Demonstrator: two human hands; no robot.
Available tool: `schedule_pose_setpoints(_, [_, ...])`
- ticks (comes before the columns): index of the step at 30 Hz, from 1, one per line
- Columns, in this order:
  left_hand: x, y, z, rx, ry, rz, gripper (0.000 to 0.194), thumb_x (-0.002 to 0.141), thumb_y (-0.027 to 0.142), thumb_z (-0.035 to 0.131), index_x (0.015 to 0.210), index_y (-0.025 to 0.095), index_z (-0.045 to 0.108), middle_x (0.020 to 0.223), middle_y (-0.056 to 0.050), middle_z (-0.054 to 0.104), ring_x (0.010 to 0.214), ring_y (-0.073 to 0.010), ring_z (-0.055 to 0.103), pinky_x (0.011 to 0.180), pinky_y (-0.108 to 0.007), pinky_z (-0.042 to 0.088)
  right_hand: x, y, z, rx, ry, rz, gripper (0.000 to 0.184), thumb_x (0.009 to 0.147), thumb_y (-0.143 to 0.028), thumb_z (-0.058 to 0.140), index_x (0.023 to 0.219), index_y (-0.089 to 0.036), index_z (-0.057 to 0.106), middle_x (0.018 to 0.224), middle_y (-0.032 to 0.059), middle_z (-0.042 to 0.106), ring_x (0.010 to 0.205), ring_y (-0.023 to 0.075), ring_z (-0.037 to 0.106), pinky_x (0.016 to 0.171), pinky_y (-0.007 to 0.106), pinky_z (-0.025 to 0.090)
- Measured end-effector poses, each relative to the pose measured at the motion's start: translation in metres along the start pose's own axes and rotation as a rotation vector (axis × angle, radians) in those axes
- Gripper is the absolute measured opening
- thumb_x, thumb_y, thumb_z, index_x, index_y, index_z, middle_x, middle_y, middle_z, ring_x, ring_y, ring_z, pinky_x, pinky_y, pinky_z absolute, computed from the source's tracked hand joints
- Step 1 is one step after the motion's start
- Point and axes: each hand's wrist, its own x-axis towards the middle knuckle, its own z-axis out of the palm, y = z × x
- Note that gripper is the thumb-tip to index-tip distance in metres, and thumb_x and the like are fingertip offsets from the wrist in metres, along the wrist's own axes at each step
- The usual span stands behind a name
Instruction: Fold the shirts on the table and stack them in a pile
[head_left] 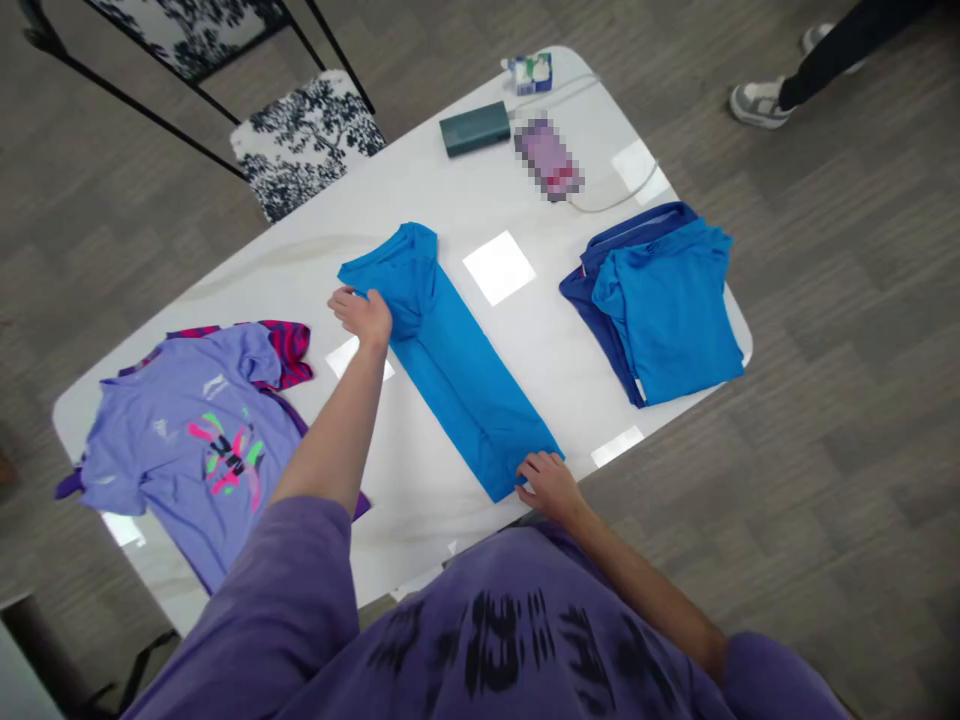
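A bright blue T-shirt (480, 370), folded lengthwise into a long strip, lies across the middle of the white table. Its collar end points away from me, and the hem end is near the front edge. My left hand (364, 315) is at the left side of the collar end, fingers stretched out and thumb apart, holding nothing. At the near end, my right hand (553, 487) has its fingers bent over the hem corner, closed on the fabric; the fingertips are partly hidden.
A lavender printed T-shirt (202, 420) lies over other garments on the left. Folded blue clothes (675, 310) are stacked at right. A dark green power bank (475, 129), a blurred phone (550, 160), a cable and a small carton (532, 73) sit at the back. A patterned chair (307, 140) and a person's shoe (759, 104) are beyond.
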Motion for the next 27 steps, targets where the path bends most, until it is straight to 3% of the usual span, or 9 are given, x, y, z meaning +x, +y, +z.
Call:
schedule_pose_setpoints(2, [-0.012, -0.005, 0.004, 0.025, 0.025, 0.051, 0.053, 0.117, 0.033, 0.059, 0.167, 0.015, 0.058, 0.172, -0.029, 0.057, 0.172, -0.043, 0.052, 0.146, -0.069, 0.045, 0.012, -0.005, 0.0, -0.008, 0.029, -0.011, 0.017, 0.109, -0.028, 0.084, 0.125, -0.027, 0.085, 0.127, 0.0084, 0.089, 0.116, 0.0315, 0.08, 0.098, 0.045, 0.061])
schedule_pose_setpoints(4, [-0.018, -0.004, 0.015, 0.056, -0.045, 0.194, 0.059, 0.118, 0.033, 0.056, 0.175, 0.016, 0.058, 0.185, -0.027, 0.051, 0.181, -0.0414, 0.042, 0.152, -0.066, 0.035, 0.034, -0.008, -0.001, -0.014, 0.067, -0.031, 0.034, 0.117, -0.028, 0.073, 0.149, -0.027, 0.082, 0.152, 0.0112, 0.086, 0.14, 0.0328, 0.078, 0.116, 0.048, 0.063])
schedule_pose_setpoints(8, [-0.012, 0.001, 0.047, 0.145, -0.24, 0.429, 0.073, 0.123, 0.046, 0.045, 0.19, 0.018, 0.049, 0.198, -0.019, 0.042, 0.191, -0.0371, 0.027, 0.157, -0.063, 0.022, 0.099, -0.002, 0.002, -0.056, 0.141, -0.123, 0.06, 0.123, -0.032, 0.064, 0.182, -0.021, 0.061, 0.188, 0.012, 0.063, 0.177, 0.032, 0.056, 0.149, 0.054, 0.044])
schedule_pose_setpoints(11, [-0.002, -0.006, 0.065, 0.178, -0.275, 0.423, 0.087, 0.122, 0.061, 0.043, 0.197, 0.017, 0.038, 0.203, -0.017, 0.034, 0.194, -0.0363, 0.016, 0.158, -0.064, 0.016, 0.14, 0.011, 0.012, -0.092, 0.127, -0.17, 0.073, 0.124, -0.043, 0.063, 0.191, -0.015, 0.049, 0.199, 0.0141, 0.046, 0.185, 0.0337, 0.044, 0.157, 0.058, 0.03])
schedule_pose_setpoints(15, [0.001, -0.015, 0.074, 0.199, -0.259, 0.398, 0.094, 0.12, 0.067, 0.043, 0.2, 0.018, 0.033, 0.206, -0.013, 0.027, 0.196, -0.0369, 0.008, 0.159, -0.064, 0.011, 0.157, 0.025, 0.025, -0.085, 0.058, -0.161, 0.086, 0.121, -0.047, 0.066, 0.197, -0.018, 0.037, 0.203, 0.0133, 0.037, 0.189, 0.0373, 0.036, 0.161, 0.062, 0.018])
schedule_pose_setpoints(17, [0.003, -0.013, 0.071, 0.224, -0.283, 0.388, 0.093, 0.12, 0.068, 0.042, 0.2, 0.02, 0.033, 0.206, -0.012, 0.027, 0.195, -0.0372, 0.009, 0.157, -0.064, 0.014, 0.155, 0.026, 0.025, -0.079, 0.032, -0.143, 0.091, 0.119, -0.046, 0.069, 0.199, -0.02, 0.034, 0.204, 0.0125, 0.035, 0.19, 0.0389, 0.035, 0.16, 0.063, 0.018])
schedule_pose_setpoints(20, [0.014, -0.011, 0.052, 0.231, -0.291, 0.359, 0.087, 0.123, 0.065, 0.037, 0.198, 0.021, 0.037, 0.202, -0.017, 0.036, 0.191, -0.0395, 0.024, 0.152, -0.066, 0.025, 0.153, 0.023, 0.023, -0.081, 0.023, -0.137, 0.091, 0.118, -0.046, 0.069, 0.199, -0.022, 0.034, 0.203, 0.0119, 0.036, 0.189, 0.0384, 0.037, 0.16, 0.062, 0.019])
schedule_pose_setpoints(24, [0.046, -0.025, 0.009, 0.253, -0.147, 0.219, 0.074, 0.121, 0.054, 0.044, 0.182, 0.013, 0.057, 0.186, -0.03, 0.052, 0.175, -0.0489, 0.044, 0.143, -0.071, 0.034, 0.154, 0.022, 0.023, -0.108, 0.039, -0.146, 0.088, 0.12, -0.047, 0.066, 0.198, -0.023, 0.035, 0.203, 0.0118, 0.036, 0.19, 0.0366, 0.036, 0.161, 0.062, 0.018])
schedule_pose_setpoints(27, [0.068, -0.042, -0.02, 0.328, -0.207, 0.195, 0.059, 0.116, 0.049, 0.054, 0.159, 0.012, 0.071, 0.17, -0.032, 0.063, 0.167, -0.0532, 0.048, 0.142, -0.076, 0.03, 0.154, 0.022, 0.026, -0.123, 0.044, -0.142, 0.089, 0.119, -0.047, 0.066, 0.199, -0.024, 0.035, 0.203, 0.0113, 0.036, 0.19, 0.0368, 0.037, 0.161, 0.063, 0.02])
